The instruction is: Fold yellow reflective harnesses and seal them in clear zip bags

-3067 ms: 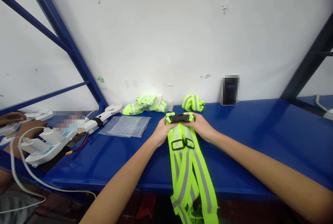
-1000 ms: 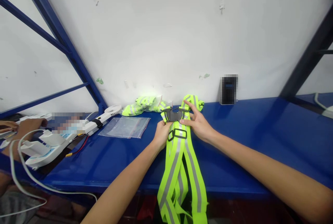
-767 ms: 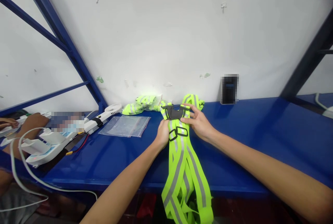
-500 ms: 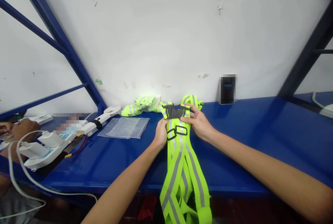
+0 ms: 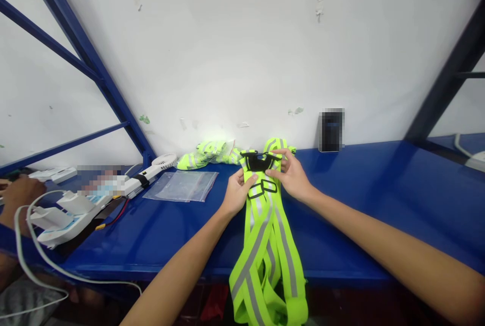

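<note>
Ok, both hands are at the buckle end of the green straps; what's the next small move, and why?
Probably slide the left hand down the green straps to gather them: their lower part hangs loose past the front edge of the blue table, while the right hand pinches beside the black buckle and could steady it.

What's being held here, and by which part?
The straps, held at their top end by the black buckle: left hand on one side, right hand on the other.

Flat bags (image 5: 182, 185): on table (image 5: 352, 204), left of straps (image 5: 259, 237).
Bundle (image 5: 276, 144): on table, behind straps.
Power strip (image 5: 89, 210): left of bags.
</note>
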The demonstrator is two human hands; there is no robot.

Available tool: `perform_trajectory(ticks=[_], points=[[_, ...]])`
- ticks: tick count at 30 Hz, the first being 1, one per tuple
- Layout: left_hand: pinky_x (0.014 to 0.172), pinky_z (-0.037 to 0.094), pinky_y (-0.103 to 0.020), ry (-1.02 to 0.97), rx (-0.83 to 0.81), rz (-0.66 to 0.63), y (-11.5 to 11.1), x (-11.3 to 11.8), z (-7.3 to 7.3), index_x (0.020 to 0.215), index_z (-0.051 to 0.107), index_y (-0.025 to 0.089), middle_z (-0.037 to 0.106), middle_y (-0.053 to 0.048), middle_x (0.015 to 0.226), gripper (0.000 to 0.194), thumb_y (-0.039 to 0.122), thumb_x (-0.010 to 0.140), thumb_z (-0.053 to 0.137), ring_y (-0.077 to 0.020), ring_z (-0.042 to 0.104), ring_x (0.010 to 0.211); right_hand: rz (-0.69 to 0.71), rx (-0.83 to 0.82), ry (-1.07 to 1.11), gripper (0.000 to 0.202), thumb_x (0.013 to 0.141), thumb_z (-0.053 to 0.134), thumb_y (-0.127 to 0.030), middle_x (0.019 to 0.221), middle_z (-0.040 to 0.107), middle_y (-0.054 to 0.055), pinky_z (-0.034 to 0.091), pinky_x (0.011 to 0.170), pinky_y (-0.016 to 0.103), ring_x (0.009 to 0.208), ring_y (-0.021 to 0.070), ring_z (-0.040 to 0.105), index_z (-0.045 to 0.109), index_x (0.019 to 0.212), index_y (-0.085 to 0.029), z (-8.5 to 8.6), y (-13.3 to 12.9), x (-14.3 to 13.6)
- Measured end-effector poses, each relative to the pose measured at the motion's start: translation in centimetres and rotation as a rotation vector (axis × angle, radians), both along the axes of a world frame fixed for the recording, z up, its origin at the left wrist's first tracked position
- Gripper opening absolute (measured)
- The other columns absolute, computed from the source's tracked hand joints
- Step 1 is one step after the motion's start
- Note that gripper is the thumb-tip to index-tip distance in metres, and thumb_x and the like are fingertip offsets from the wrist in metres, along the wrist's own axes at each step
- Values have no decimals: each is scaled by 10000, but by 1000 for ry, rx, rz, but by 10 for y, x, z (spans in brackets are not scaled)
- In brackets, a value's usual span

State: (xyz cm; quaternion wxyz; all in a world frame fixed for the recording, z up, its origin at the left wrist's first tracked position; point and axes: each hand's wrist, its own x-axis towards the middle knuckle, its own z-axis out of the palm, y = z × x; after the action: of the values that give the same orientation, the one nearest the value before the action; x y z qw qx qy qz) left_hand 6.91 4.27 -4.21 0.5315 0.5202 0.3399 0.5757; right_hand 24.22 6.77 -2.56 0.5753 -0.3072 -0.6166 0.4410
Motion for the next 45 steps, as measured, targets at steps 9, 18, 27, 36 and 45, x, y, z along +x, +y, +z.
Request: perform_trajectory(ticks=[9,18,27,36,45], points=[[767,547,-365,24,-93,-172,-4,2,-3,1269,483,161,719,-119,1030,692,301,673,807,-245,712,812,-174,311,-238,292,828,599,-217,984,607,35,473,776,338,858,201,602,550,1115,-238,-8,2,5],[743,536,-328,38,-178,-123,0,0,-9,1093,628,110,722,-133,1001,559,328,623,838,-235,701,809,-171,277,-150,270,840,619,-271,1034,626,46,492,767,331,920,211,621,552,1100,-239,-5,-1,3],[722,512,-302,-38,-214,-159,-3,5,-6,1025,661,121,722,-111,969,501,382,633,828,-192,681,753,-269,347,-206,236,862,593,-269,840,588,7,411,587,281,643,146,510,581,1094,-234,0,-8,1],[756,508,-312,-2,-219,-105,-7,6,2,1015,641,142,722,-80,945,504,286,582,854,-186,674,763,-222,474,-329,225,901,531,-233,1077,669,57,507,815,365,934,219,641,591,1118,-241,-1,-12,3],[793,501,-342,50,-187,43,-2,4,-4,922,682,136,726,-73,907,377,230,582,815,-228,675,829,96,500,-410,209,835,468,-102,1334,585,76,425,1015,473,1238,251,542,583,946,-237,4,-17,8]])
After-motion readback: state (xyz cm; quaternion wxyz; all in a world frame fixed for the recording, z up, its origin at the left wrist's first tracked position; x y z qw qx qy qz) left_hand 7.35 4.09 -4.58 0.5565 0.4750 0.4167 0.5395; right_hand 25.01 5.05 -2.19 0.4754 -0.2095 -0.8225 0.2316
